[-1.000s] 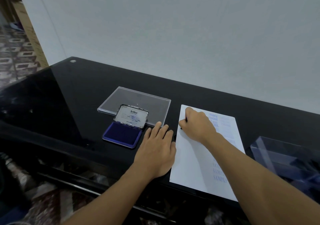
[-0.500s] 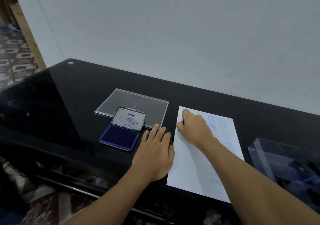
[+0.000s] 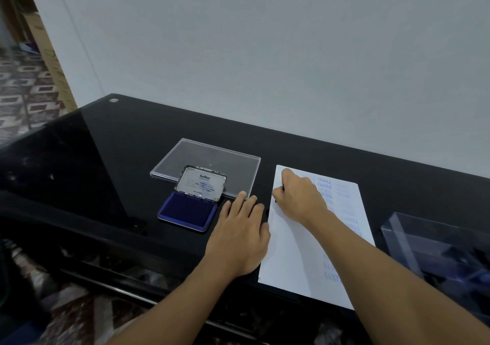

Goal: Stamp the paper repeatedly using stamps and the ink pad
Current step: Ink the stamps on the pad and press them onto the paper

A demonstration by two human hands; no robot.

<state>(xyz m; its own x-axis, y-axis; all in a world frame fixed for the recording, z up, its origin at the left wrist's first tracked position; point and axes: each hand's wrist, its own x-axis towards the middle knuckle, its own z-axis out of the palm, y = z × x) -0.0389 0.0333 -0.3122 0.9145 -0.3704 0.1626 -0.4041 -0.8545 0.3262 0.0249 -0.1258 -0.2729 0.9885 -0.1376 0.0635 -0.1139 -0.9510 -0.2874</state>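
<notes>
A: Right hand (image 3: 299, 198)?
B: Curled tight round a small dark stamp (image 3: 275, 201), mostly hidden under the fingers. Pressed down on the top left corner of the paper (image 3: 291, 251).

A: Left hand (image 3: 240, 234)?
B: Flat, palm down on the bench (image 3: 106, 172), fingers straight and close together, holding nothing. Set right at the paper's left edge.

A: Marks on the paper?
B: Blue prints in columns down the right half. "FRAGILE" readable 2 times near the top, "SAMPLE" lower down, the rest too faint to read. Left half unprinted.

A: Ink pad (image 3: 185, 213)?
B: Just left of the left fingertips. Open, blue pad exposed, lid (image 3: 202, 184) tilted up at the back with an "Artline" label.

A: Further out?
B: 1 clear plastic cover (image 3: 212, 159) lying flat behind the ink pad. 1 clear box (image 3: 437, 244) at the bench's right end, apart from the paper, dark contents not identifiable. Grey wall (image 3: 265, 52) behind.
</notes>
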